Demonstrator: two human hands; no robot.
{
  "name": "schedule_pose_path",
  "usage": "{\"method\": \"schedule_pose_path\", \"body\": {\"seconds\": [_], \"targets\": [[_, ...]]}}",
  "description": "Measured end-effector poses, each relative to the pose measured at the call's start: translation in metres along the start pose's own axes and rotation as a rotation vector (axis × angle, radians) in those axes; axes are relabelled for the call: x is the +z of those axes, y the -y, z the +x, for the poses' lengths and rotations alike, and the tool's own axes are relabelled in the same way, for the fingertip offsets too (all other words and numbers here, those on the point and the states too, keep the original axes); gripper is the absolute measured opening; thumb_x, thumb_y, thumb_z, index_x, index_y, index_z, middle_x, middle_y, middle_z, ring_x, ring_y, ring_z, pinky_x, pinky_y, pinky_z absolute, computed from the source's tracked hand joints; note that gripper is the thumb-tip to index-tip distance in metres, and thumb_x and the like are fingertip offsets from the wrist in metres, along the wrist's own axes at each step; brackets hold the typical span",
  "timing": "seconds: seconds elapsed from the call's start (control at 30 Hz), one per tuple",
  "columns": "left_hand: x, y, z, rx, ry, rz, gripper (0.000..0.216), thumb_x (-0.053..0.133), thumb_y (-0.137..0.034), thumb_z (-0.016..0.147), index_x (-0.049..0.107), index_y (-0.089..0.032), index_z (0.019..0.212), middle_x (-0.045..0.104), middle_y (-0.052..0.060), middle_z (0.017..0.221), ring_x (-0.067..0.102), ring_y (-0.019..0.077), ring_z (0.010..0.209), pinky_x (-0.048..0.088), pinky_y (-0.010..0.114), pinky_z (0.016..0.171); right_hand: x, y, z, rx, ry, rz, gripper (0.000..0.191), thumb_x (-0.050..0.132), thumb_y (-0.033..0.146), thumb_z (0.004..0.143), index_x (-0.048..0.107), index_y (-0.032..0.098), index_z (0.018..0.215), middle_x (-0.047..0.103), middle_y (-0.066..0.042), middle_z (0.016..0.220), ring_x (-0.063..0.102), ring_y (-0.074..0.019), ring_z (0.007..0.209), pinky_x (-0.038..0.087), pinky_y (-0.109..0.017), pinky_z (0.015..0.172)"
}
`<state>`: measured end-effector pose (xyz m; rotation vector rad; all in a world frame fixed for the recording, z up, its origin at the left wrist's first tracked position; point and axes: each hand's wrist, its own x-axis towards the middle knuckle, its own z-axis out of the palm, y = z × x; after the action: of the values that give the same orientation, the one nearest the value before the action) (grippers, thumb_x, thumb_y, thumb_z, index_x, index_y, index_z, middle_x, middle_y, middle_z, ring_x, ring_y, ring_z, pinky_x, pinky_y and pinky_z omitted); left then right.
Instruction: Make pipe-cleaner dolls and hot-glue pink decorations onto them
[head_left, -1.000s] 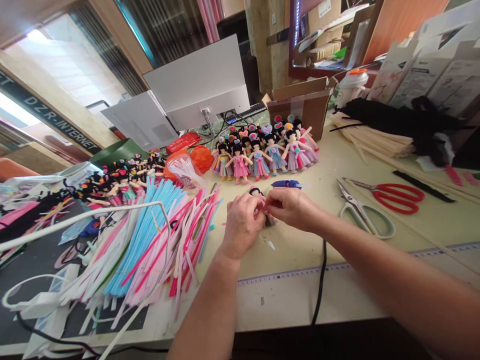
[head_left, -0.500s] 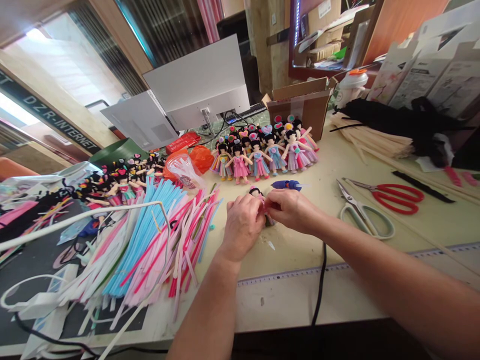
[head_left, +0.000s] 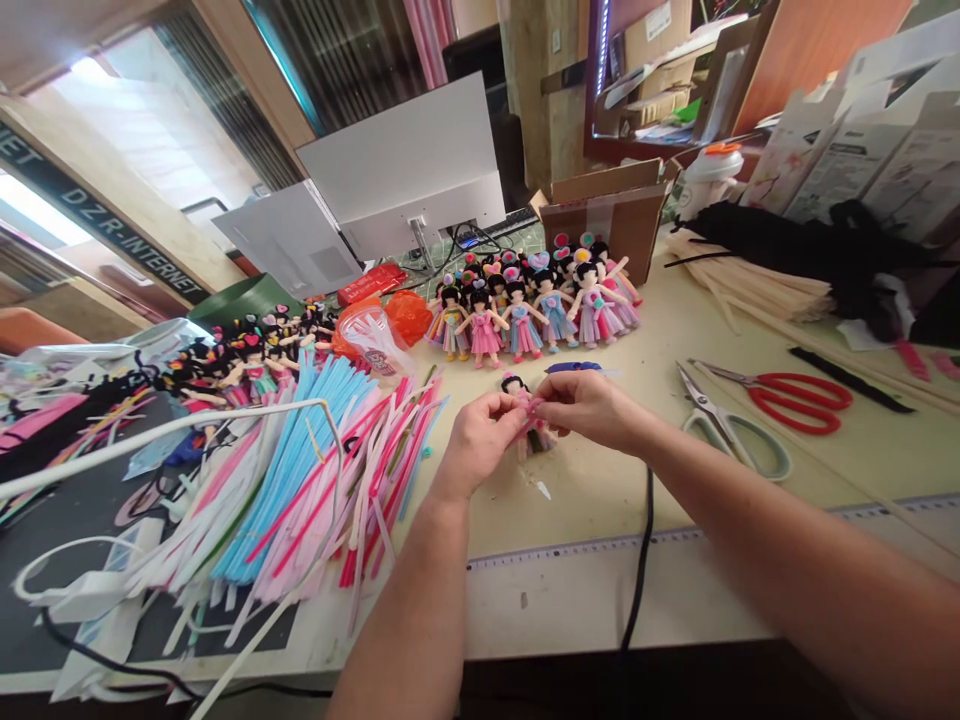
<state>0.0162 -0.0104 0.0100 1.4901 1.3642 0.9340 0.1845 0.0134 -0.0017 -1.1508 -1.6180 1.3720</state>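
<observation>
A small pipe-cleaner doll (head_left: 514, 384) with black hair and a pink top stands upright on the table between my hands. My left hand (head_left: 480, 438) pinches at the doll's chest from the left. From the right, my right hand (head_left: 586, 404) pinches at the same pink part, its fingertips almost meeting the left ones. Fingers cover most of the doll's middle, while its skirt shows below them. Just behind my right hand lies a blue glue gun (head_left: 573, 368), partly hidden. A small white scrap (head_left: 543, 490) rests in front of the doll.
Finished dolls (head_left: 517, 318) stand in rows at the back, before a cardboard box (head_left: 600, 225). Bundled pipe cleaners (head_left: 300, 480) cover the left side. Grey-handled scissors (head_left: 731, 435) and red-handled scissors (head_left: 799, 400) lie right. A black cable (head_left: 642, 560) crosses the front edge.
My left hand has turned and drawn slightly down and left, so more of the doll's head and skirt shows. The view has shifted a little. Both hands remain at the doll's chest.
</observation>
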Motion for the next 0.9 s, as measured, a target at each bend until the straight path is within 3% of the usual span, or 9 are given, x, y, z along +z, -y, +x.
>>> {"method": "schedule_pose_path", "body": {"seconds": [0.17, 0.37, 0.73, 0.9], "targets": [[0.0032, 0.0017, 0.0009, -0.031, -0.051, 0.010, 0.028, 0.069, -0.043, 0.071, 0.065, -0.015, 0.070, 0.063, 0.000, 0.067, 0.052, 0.0109, 0.061, 0.042, 0.023, 0.060, 0.0024, -0.0007, 0.0009, 0.048, 0.016, 0.056, 0.018, 0.072, 0.031, 0.069, 0.062, 0.017, 0.068, 0.061, 0.001, 0.055, 0.054, -0.0096, 0.050, 0.047, -0.022, 0.050], [0.0031, 0.0015, 0.0009, -0.022, -0.053, -0.014, 0.022, 0.069, -0.037, 0.070, 0.063, -0.016, 0.067, 0.064, 0.001, 0.068, 0.054, 0.0115, 0.063, 0.043, 0.023, 0.060, 0.0040, -0.0062, 0.0021, -0.019, -0.023, 0.027, 0.025, 0.072, 0.039, 0.068, 0.060, 0.018, 0.068, 0.059, 0.002, 0.055, 0.050, -0.0084, 0.048, 0.042, -0.021, 0.045], [0.0016, 0.0051, 0.0021, 0.000, -0.030, -0.038, 0.019, 0.067, -0.034, 0.071, 0.064, -0.015, 0.069, 0.065, 0.000, 0.069, 0.055, 0.0115, 0.064, 0.043, 0.024, 0.062, 0.0018, -0.0024, 0.0007, 0.002, 0.070, 0.117, 0.030, 0.074, 0.043, 0.065, 0.061, 0.017, 0.069, 0.059, 0.002, 0.058, 0.053, -0.0090, 0.052, 0.046, -0.023, 0.051], [-0.0011, 0.0090, 0.0041, 0.015, -0.003, -0.081, 0.022, 0.065, -0.037, 0.073, 0.067, -0.015, 0.075, 0.067, 0.002, 0.074, 0.058, 0.0139, 0.069, 0.046, 0.026, 0.067, 0.0045, -0.0018, 0.0003, 0.024, -0.011, 0.083, 0.031, 0.077, 0.042, 0.061, 0.059, 0.018, 0.067, 0.059, 0.002, 0.058, 0.052, -0.0093, 0.052, 0.046, -0.022, 0.048]]}}
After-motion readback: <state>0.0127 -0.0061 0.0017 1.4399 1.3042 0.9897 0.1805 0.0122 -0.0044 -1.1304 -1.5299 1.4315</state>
